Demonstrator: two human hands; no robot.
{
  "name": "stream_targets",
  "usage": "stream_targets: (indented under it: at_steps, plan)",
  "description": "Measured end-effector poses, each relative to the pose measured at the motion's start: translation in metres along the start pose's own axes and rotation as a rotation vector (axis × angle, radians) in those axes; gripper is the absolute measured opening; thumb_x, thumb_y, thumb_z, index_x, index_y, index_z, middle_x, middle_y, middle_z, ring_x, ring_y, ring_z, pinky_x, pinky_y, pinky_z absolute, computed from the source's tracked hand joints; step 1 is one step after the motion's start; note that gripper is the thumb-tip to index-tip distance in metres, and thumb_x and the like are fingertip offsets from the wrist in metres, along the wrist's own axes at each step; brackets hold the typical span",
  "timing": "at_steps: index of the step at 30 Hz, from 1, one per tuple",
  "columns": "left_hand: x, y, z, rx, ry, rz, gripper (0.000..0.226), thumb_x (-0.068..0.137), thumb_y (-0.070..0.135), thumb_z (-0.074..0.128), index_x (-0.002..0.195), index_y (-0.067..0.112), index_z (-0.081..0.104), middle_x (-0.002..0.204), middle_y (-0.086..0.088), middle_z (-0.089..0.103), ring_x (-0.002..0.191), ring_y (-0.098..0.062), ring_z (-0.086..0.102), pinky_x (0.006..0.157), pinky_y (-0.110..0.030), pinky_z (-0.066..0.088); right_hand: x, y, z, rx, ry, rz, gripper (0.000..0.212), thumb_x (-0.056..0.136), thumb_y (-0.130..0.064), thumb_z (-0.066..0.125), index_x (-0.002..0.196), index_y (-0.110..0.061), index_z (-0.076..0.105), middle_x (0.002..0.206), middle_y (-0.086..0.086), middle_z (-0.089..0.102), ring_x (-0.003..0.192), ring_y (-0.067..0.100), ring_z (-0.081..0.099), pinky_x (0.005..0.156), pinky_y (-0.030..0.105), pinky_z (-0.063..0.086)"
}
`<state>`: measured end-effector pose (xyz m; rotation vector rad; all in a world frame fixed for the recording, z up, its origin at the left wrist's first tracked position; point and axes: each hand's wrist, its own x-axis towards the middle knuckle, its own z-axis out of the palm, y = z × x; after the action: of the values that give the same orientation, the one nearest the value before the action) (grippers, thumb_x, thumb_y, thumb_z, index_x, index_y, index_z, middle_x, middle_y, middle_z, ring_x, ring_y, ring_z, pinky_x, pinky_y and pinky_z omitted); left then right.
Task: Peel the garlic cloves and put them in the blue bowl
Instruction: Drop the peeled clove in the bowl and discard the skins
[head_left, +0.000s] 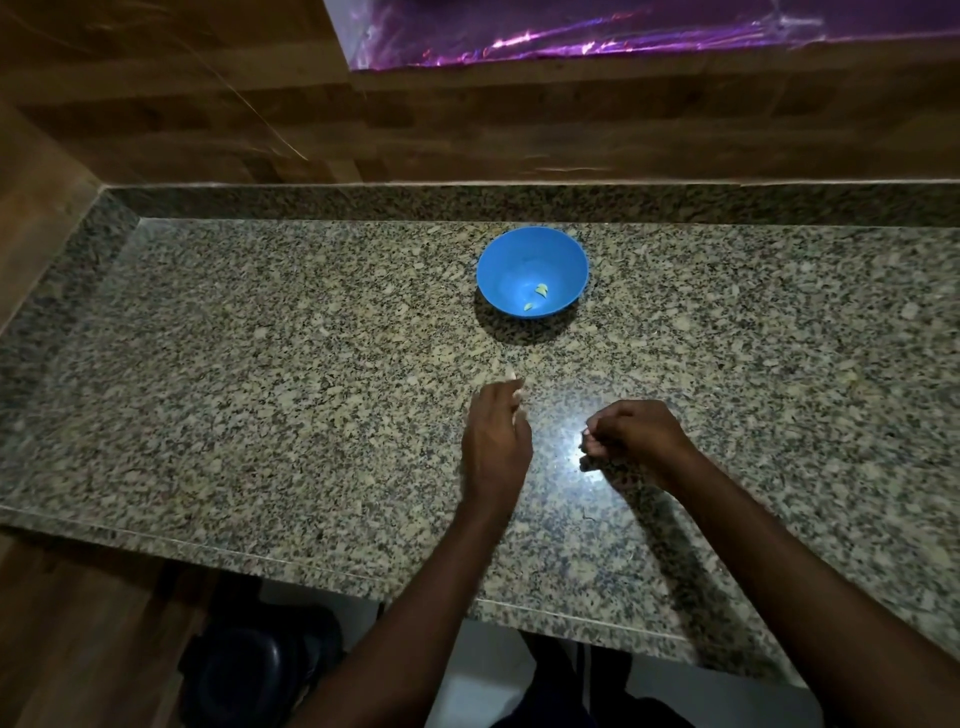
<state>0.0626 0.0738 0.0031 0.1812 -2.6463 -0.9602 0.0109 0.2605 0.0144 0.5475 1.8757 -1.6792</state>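
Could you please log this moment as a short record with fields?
surface: granite counter
blue bowl: upright, beyond both hands, holds two pale garlic pieces
left hand: over the counter, something pale at its fingers; grip unclear
right hand: fingers curled; contents unclear
loose cloves: none clearly visible

Dim scene; glare patch on countertop (582, 441); edges bowed; hands slightly blurred.
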Motion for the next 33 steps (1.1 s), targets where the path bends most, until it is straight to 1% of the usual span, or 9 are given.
stream_targets:
  at_steps: [3,8,12,15,18,21,23,31,33]
  plan:
    - [-0.022,0.006,0.003,0.027,-0.045,0.014,0.027,0.096,0.006,0.057,0.121,0.012,0.063,0.115,-0.005,0.062,0.105,-0.02,0.058,0.083,-0.03,0.048,0.0,0.002,-0.001,-0.175,0.034,-0.111,0.007,0.08,0.013,0.067,0.075,0.008,0.068,0.066,0.029,0.068,0.061,0.041,0.071,0.067,0.055,0.062]
    - [-0.037,0.002,0.008,0.08,-0.118,0.022,0.028,0.093,0.006,0.058,0.119,0.013,0.063,0.109,-0.005,0.062,0.099,-0.022,0.058,0.076,-0.034,0.051,0.003,0.005,0.001,-0.323,0.046,-0.238,0.019,0.082,0.008,0.064,0.071,-0.005,0.074,0.062,0.016,0.071,0.06,0.031,0.072,0.067,0.046,0.063]
    - [-0.036,0.002,0.012,0.126,-0.134,0.063,0.03,0.088,0.003,0.062,0.118,0.009,0.064,0.108,-0.008,0.063,0.098,-0.024,0.056,0.079,-0.033,0.048,0.002,0.005,0.002,-0.31,0.041,-0.241,0.018,0.086,0.007,0.064,0.071,0.002,0.071,0.06,0.019,0.069,0.055,0.034,0.07,0.062,0.047,0.063]
    - [-0.034,-0.001,0.017,0.164,-0.165,0.062,0.034,0.086,0.004,0.063,0.119,0.009,0.062,0.112,-0.007,0.062,0.099,-0.025,0.055,0.083,-0.038,0.051,0.001,0.007,0.002,-0.303,0.039,-0.24,0.013,0.084,0.008,0.069,0.072,0.005,0.07,0.062,0.02,0.07,0.059,0.036,0.071,0.064,0.048,0.063]
    - [-0.036,-0.007,0.022,0.228,-0.222,0.068,0.042,0.087,0.011,0.066,0.128,0.011,0.059,0.128,-0.009,0.058,0.114,-0.028,0.054,0.098,-0.043,0.046,0.002,0.01,0.003,-0.341,0.068,-0.256,0.013,0.082,0.006,0.072,0.07,0.0,0.071,0.061,0.015,0.071,0.059,0.031,0.072,0.068,0.048,0.063]
    - [-0.044,-0.012,0.024,0.257,-0.286,0.081,0.054,0.094,0.025,0.062,0.143,0.01,0.049,0.153,-0.013,0.043,0.14,-0.029,0.037,0.113,-0.045,0.032,0.006,0.013,0.004,-0.443,0.138,-0.28,0.018,0.078,-0.002,0.075,0.065,-0.014,0.072,0.058,-0.001,0.071,0.063,0.016,0.073,0.075,0.041,0.062]
    - [-0.05,-0.013,0.026,0.26,-0.323,0.081,0.059,0.098,0.031,0.056,0.151,0.011,0.039,0.161,-0.011,0.03,0.148,-0.028,0.026,0.118,-0.045,0.025,0.005,0.015,0.005,-0.471,0.17,-0.287,0.018,0.076,-0.006,0.075,0.063,-0.018,0.071,0.059,-0.006,0.072,0.066,0.013,0.073,0.076,0.039,0.062]
    - [-0.052,-0.017,0.026,0.272,-0.389,0.076,0.064,0.101,0.037,0.049,0.157,0.014,0.028,0.167,-0.008,0.018,0.154,-0.025,0.014,0.122,-0.044,0.019,-0.003,0.013,0.011,-0.705,0.172,-0.473,0.015,0.072,-0.006,0.078,0.066,-0.019,0.075,0.06,-0.011,0.067,0.059,0.002,0.063,0.058,0.02,0.051]
    - [-0.052,-0.018,0.026,0.269,-0.401,0.069,0.064,0.101,0.038,0.049,0.158,0.015,0.027,0.167,-0.007,0.016,0.154,-0.024,0.012,0.122,-0.043,0.017,-0.004,0.013,0.014,-0.8,0.163,-0.523,0.013,0.073,-0.006,0.075,0.068,-0.018,0.074,0.064,-0.008,0.068,0.062,0.008,0.063,0.058,0.023,0.049]
